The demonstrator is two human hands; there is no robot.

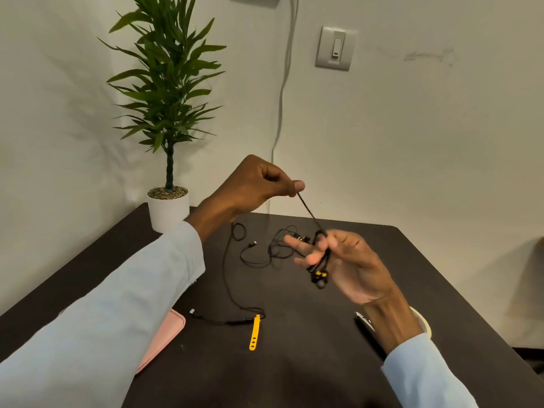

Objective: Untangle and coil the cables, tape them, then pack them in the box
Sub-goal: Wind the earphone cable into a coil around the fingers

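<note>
My left hand (259, 184) is raised above the table and pinches one end of a black earphone cable (309, 212) between thumb and forefinger. The cable runs taut down to my right hand (347, 266), where it is looped around the outstretched fingers; its black and yellow earbuds (319, 278) hang below them. A tangle of thin black cables (279, 245) lies on the dark table (294, 363) behind my hands. Another black cable (228, 275) trails forward to a plug near a yellow strap (254, 332). A pink box (162, 337) sits at the left, partly under my left sleeve.
A potted plant in a white pot (168, 207) stands at the table's back left corner. A roll of tape (424, 322) and a dark object (365, 322) lie behind my right wrist. A grey cord (279, 113) hangs down the wall.
</note>
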